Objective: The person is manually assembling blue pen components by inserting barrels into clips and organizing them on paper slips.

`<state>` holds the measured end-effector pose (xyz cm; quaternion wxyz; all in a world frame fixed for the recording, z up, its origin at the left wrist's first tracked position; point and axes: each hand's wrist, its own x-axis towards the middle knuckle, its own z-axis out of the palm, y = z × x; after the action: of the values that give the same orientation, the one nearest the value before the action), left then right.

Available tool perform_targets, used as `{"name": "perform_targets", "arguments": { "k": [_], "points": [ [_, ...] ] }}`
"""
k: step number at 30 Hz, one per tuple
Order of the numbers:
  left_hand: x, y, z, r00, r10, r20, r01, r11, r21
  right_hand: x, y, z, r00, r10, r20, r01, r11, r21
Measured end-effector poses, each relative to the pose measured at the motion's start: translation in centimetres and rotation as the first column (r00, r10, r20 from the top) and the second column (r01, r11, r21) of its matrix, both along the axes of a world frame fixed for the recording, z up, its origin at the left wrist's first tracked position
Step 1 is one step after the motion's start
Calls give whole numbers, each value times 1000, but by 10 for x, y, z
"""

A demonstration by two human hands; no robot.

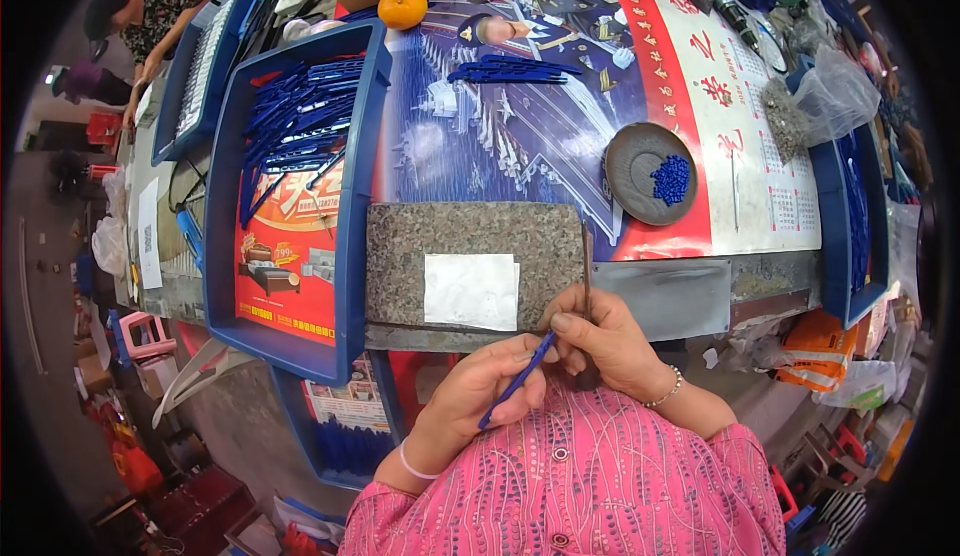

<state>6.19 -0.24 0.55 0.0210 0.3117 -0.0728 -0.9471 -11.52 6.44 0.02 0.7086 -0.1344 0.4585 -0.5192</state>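
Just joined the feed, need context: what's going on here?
A person in a pink patterned shirt holds one slim blue pen-like stick with the left hand and right hand. Similar blue sticks lie in a blue tray at left, and a bundle rests on the poster. A round dark dish at right holds small blue pieces. White paper lies on a speckled slab.

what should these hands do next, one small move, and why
Probably steady the blue stick with the left hand while the right hand works gently at its upper end. The left hand holds the stick aslant, and the right thumb sits right by that end, so the hands look placed for it.
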Motion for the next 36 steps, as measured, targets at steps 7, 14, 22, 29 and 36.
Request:
{"name": "perform_targets", "arguments": {
  "k": [7, 14, 22, 29, 36],
  "points": [
    [9, -1, 1, 998, 50, -29, -47, 993, 104, 9, -3, 1, 999, 30, -19, -30, 1000, -6],
    [18, 3, -4, 996, 66, -58, -59, 992, 109, 17, -2, 1, 997, 58, -45, -59, 998, -8],
    [32, 7, -16, 978, 83, -192, -59, 991, 124, 25, -1, 5, 997, 69, -47, -69, 998, -2],
    [58, 17, -17, 979, 151, -137, -168, 978, -122, 35, -3, 10, 987, 39, -157, -38, 999, 6],
    [87, 33, -34, 750, 537, -386, -477, 843, 247, 52, 5, 17, 952, 106, -286, -123, 991, -43]
  ]
}}
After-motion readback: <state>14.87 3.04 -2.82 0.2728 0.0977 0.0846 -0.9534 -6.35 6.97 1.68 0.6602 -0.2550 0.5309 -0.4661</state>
